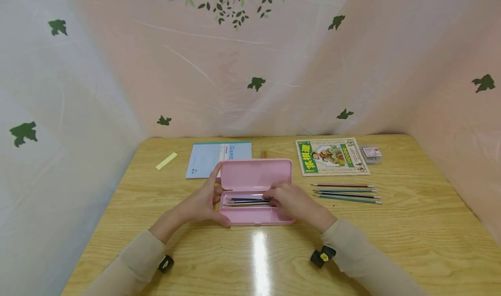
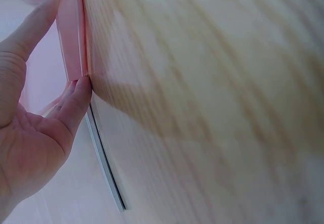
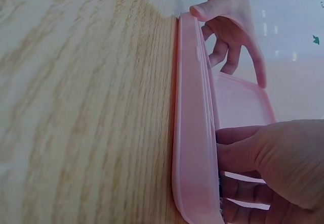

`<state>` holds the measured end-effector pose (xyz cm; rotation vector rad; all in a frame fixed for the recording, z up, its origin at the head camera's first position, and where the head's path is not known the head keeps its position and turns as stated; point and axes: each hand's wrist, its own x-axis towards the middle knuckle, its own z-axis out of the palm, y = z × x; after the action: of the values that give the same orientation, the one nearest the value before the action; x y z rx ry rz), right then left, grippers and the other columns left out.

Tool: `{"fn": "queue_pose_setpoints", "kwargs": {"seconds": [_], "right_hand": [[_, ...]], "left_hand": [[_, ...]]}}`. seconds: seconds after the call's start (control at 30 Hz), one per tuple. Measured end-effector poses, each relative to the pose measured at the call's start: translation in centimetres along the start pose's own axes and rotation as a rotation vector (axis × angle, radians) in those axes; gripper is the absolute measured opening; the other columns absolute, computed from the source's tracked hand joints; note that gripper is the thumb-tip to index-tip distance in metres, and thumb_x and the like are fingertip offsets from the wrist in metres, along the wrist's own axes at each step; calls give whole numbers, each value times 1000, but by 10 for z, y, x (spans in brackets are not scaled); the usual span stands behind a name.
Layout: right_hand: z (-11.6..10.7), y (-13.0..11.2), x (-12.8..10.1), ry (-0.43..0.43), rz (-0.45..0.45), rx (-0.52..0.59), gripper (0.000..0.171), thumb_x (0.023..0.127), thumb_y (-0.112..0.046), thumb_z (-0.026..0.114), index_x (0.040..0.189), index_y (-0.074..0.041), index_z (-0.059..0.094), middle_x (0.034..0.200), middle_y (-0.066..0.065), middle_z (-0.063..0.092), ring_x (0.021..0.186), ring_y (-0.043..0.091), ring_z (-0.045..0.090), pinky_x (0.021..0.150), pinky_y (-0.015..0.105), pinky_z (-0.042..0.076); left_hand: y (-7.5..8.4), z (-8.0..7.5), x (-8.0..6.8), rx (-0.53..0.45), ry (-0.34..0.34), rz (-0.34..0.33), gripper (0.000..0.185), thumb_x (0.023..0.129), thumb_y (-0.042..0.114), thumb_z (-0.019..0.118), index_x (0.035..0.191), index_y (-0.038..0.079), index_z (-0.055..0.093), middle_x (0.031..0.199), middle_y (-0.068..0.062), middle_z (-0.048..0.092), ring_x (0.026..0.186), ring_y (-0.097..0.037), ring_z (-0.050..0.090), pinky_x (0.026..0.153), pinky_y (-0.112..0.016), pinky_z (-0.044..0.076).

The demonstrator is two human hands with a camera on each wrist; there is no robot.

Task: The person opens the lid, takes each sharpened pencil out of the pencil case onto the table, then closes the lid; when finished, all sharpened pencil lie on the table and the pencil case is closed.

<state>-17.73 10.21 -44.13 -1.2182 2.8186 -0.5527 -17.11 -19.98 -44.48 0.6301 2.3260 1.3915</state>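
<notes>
On the light wooden table (image 1: 391,239) an open pink plastic pencil case (image 1: 256,176) lies between both hands — left hand (image 1: 203,204) spread, steadying its left end, right hand (image 1: 295,202) pinching the pencils (image 1: 246,200) inside its tray.

The blue notebook (image 1: 213,159) reads "Gamb"; the green booklet's (image 1: 332,156) characters are too small to read.

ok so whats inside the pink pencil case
The open pink pencil case holds a few dark pencils lying lengthwise in its tray. The right hand covers their right ends and that part of the tray; the left hand steadies the case's left end.
</notes>
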Motion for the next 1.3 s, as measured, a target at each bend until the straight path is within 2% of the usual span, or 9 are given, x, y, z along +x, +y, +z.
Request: {"fn": "queue_pose_setpoints", "kwargs": {"seconds": [0.3, 0.5, 0.67, 0.87, 0.93, 1.07, 1.3], "right_hand": [[-4, -1, -2, 19, -17, -6, 24, 91, -1, 73, 113, -10, 78, 95, 1, 71, 85, 14, 65, 76, 28, 58], [-14, -3, -6, 31, -11, 6, 26, 92, -4, 74, 117, -13, 77, 99, -1, 70, 89, 12, 65, 80, 27, 58], [-25, 1, -15, 59, -40, 10, 24, 92, -4, 75, 115, -11, 78, 99, -2, 69, 88, 11, 62, 78, 28, 57], [-38, 16, -36, 108, -114, 53, 26, 90, 0, 75, 114, -9, 77, 104, 1, 70, 93, 13, 64, 79, 32, 58], [-41, 23, -44, 122, -130, 81, 28, 89, 2, 75, 115, -9, 77, 104, 1, 70, 92, 12, 64, 77, 32, 58], [-47, 38, -61, 155, -154, 116, 28, 88, 5, 75, 113, -9, 77, 99, -2, 70, 86, 8, 61, 70, 28, 55], [-56, 62, -96, 211, -119, 107, 31, 86, 6, 76, 110, -14, 78, 101, -8, 69, 85, 3, 59, 66, 26, 54]], "left_hand": [[1, 0, -1, 9, 4, -8, 155, 60, 18, 101, 160, 34, -17, 145, -12, 40, 122, -23, 57, 108, -43, 46], [1, -1, -2, 13, 3, 1, 155, 60, 18, 101, 160, 30, -17, 144, -12, 40, 122, -24, 57, 108, -43, 47], [1, -1, -1, -9, 0, 6, 156, 60, 16, 101, 159, 37, -18, 145, -11, 39, 123, -23, 58, 108, -42, 47], [0, -1, -1, -94, -24, 69, 156, 61, 7, 99, 158, 38, -20, 145, -18, 37, 124, -30, 58, 107, -45, 47], [0, 0, 0, -95, -24, 77, 156, 61, 8, 99, 158, 37, -20, 145, -19, 37, 124, -31, 58, 108, -46, 46], [-1, 0, 0, -87, -18, 65, 156, 61, 8, 99, 158, 38, -20, 145, -18, 38, 124, -30, 58, 107, -45, 47], [-2, 1, 1, -67, -12, 51, 156, 61, 8, 99, 158, 39, -19, 146, -15, 38, 123, -27, 59, 106, -42, 49]]}}
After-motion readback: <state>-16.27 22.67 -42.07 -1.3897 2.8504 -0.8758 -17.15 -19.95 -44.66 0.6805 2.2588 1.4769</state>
